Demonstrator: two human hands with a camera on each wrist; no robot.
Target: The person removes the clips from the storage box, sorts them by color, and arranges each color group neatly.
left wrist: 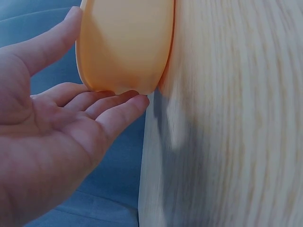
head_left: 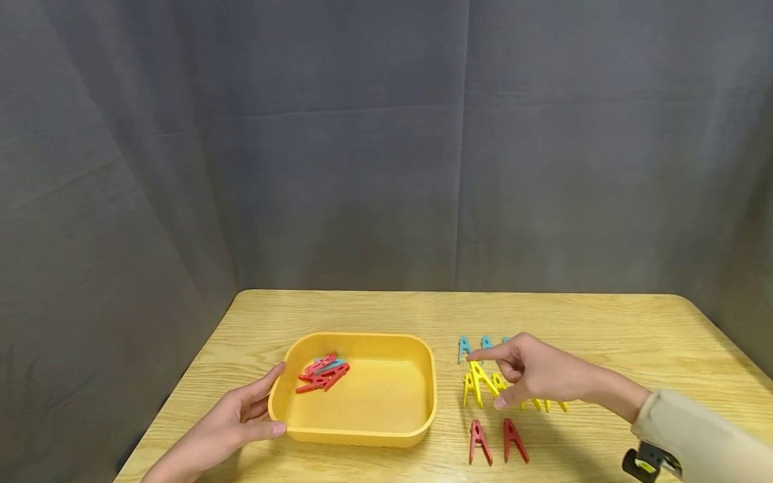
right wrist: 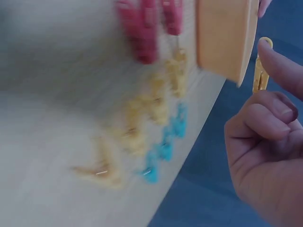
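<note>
We note the left hand [head_left: 226,424] resting open against the yellow tray [head_left: 362,439] at its near-left end. The right hand [head_left: 534,372] pinches a yellow clothespin [head_left: 481,377] just right of the tray, long axis tilted, above the yellow row on the tabletop [head_left: 604,322] — the tray lies leftward.

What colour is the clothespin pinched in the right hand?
Yellow clothespin, pinched by the right hand; clearest in the head view.

My right hand [head_left: 534,376] pinches a yellow clothespin [head_left: 481,377], tilted, just above the other yellow pins lying on the table. My left hand [head_left: 232,419] rests open against the left wall of the yellow tray [head_left: 362,429], which sits flat holding red and blue pins.
</note>
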